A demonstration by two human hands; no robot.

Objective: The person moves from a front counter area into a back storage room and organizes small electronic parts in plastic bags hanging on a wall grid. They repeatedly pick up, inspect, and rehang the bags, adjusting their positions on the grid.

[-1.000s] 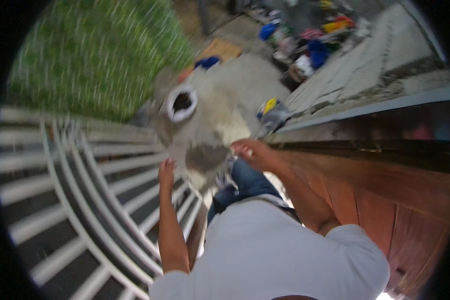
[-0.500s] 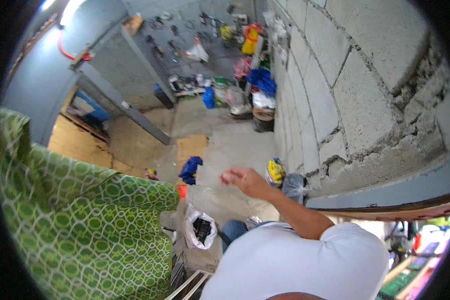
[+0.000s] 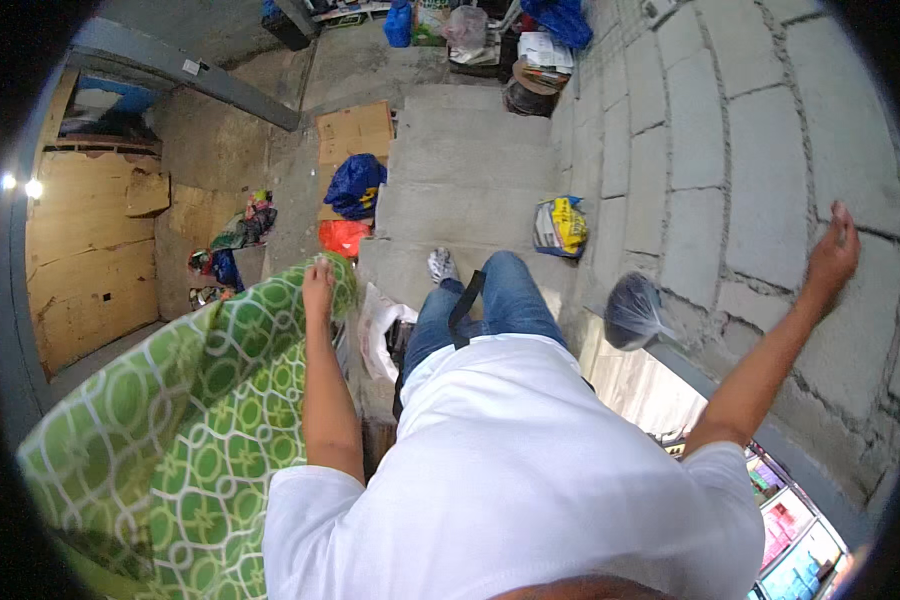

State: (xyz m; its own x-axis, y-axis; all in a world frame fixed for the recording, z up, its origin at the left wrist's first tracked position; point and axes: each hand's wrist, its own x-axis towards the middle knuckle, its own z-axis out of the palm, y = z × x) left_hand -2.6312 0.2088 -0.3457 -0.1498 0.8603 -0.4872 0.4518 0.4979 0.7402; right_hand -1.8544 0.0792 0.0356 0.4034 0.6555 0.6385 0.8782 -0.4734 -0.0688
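Note:
My left hand [image 3: 318, 288] reaches forward along the edge of a green cloth [image 3: 200, 400] patterned with circles and pale wavy lines. Its fingers look stretched out and lie on the cloth; I see nothing gripped in them. My right hand [image 3: 834, 258] is held out far to the right, in front of the grey block wall [image 3: 770, 180]. Nothing shows in it, and its fingers are loosely extended. Whether it touches the wall, I cannot tell. Beside my left knee, a white plastic bag [image 3: 375, 330] stands partly hidden behind my leg and arm.
Ahead on the concrete floor lie a cardboard sheet [image 3: 355, 135], a blue bag [image 3: 357, 187] and a red-orange bag [image 3: 344, 238]. By the right wall sit a yellow and blue sack [image 3: 561, 227] and a dark tied plastic bag [image 3: 634, 312]. Steps [image 3: 480, 150] run between them.
The view has tipped down toward the floor. My left hand has come into view on the cloth. My right arm has swung from in front of me out to the right, toward the wall.

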